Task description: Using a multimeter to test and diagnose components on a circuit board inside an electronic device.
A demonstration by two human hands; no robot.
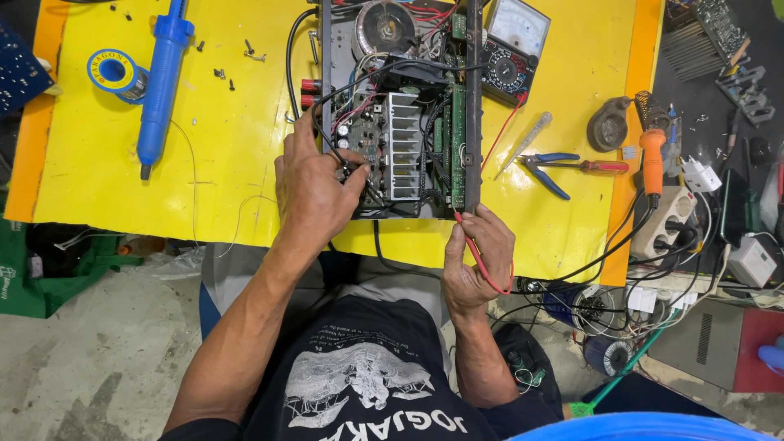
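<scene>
- A yellow table [229, 147] is bearing an opened amplifier [400, 106], its circuit boards and silver fins showing.
- The left hand [314, 192], at seven o'clock of it, is pinching a black probe [349, 167].
- The right hand [478, 261], at five o'clock, is gripping a red probe [469, 237].

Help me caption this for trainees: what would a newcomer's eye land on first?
Probably the bright yellow table, with the opened electronics chassis at its centre. The left hand presses a black probe onto the circuit board, while the right hand holds a red probe at the chassis's near edge. A blue desoldering pump lies far left.
</scene>
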